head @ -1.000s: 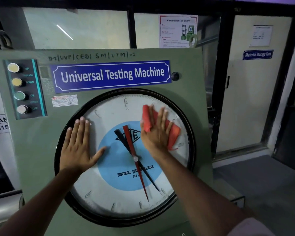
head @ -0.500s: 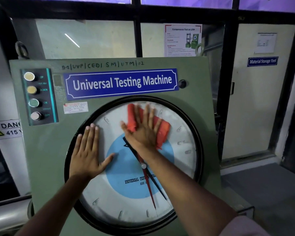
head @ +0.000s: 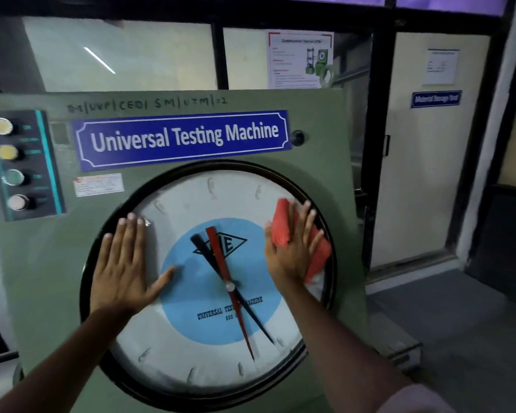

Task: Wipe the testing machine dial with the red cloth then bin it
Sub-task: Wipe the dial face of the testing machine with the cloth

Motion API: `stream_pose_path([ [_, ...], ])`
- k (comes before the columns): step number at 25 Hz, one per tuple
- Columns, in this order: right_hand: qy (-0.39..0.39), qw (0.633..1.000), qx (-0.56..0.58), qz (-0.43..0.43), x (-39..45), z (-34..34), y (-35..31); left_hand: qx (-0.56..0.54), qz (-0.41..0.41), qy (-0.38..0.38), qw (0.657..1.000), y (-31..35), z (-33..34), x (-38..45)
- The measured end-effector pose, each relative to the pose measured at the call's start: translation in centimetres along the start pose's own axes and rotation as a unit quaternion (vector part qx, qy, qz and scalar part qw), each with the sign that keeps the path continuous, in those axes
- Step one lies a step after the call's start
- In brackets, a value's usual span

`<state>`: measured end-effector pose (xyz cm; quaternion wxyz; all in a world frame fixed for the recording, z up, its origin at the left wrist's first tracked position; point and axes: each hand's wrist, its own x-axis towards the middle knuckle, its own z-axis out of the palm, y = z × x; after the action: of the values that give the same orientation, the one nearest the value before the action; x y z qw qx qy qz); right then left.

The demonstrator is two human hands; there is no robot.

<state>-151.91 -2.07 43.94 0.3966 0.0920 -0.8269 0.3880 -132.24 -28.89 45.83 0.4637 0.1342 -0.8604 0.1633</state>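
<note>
The round dial (head: 191,362) fills the front of the green testing machine (head: 42,263), with a black rim, a white face, a blue centre and red and black needles. My right hand (head: 289,248) lies flat on the dial's right side, pressing the red cloth (head: 282,225) against the glass near the rim. The cloth shows above and to the right of my fingers. My left hand (head: 122,266) rests flat with fingers spread on the dial's left edge, holding nothing. No bin is in view.
A blue "Universal Testing Machine" plate (head: 182,138) sits above the dial. A panel with several round buttons (head: 21,165) is at the upper left. Behind the machine are glass panes with a poster (head: 301,59), and a door (head: 423,150) and floor (head: 447,329) lie to the right.
My right hand has slid the red cloth from the top middle of the dial down to its right edge. My left hand has stayed on the dial's left side.
</note>
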Motion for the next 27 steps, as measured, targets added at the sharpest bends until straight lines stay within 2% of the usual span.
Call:
stream_pose_path([
  [3,-0.023,0.997,0.028,0.075,-7.0,0.5,4.5,-0.006,0.007,0.002,1.0,0.5,0.1,-0.2],
  [5,-0.04,0.992,0.051,0.108,-9.5,0.7,4.5,-0.005,0.008,0.001,1.0,0.4,-0.1,-0.4],
  [9,-0.022,0.989,0.064,0.129,-3.3,0.1,-0.1,-0.003,0.008,-0.001,1.0,0.3,-0.2,-0.1],
  [12,-0.02,0.997,0.064,0.043,0.8,0.2,-6.2,-0.001,0.008,-0.005,1.0,0.2,-0.1,-0.1],
  [16,-0.036,0.979,0.07,-0.186,-0.9,1.0,-14.2,-0.008,0.005,0.011,1.0,0.1,0.0,-0.1],
  [18,-0.064,0.956,0.028,-0.284,-1.3,1.2,-14.4,-0.016,0.003,0.012,1.0,0.1,-0.2,-0.2],
  [20,-0.069,0.943,-0.004,-0.327,0.9,0.6,-12.4,-0.014,0.006,0.008,1.0,0.0,0.0,-0.2],
  [21,-0.065,0.947,-0.011,-0.313,2.3,0.2,-11.1,-0.015,0.007,0.003,1.0,-0.1,0.0,-0.2],
  [24,-0.038,0.984,0.003,-0.174,4.6,-0.7,-6.0,-0.016,0.005,-0.004,1.0,0.0,0.0,-0.1],
  [27,-0.02,0.999,0.024,-0.043,1.9,-0.4,-1.0,-0.018,0.008,-0.003,1.0,0.0,0.0,-0.2],
])
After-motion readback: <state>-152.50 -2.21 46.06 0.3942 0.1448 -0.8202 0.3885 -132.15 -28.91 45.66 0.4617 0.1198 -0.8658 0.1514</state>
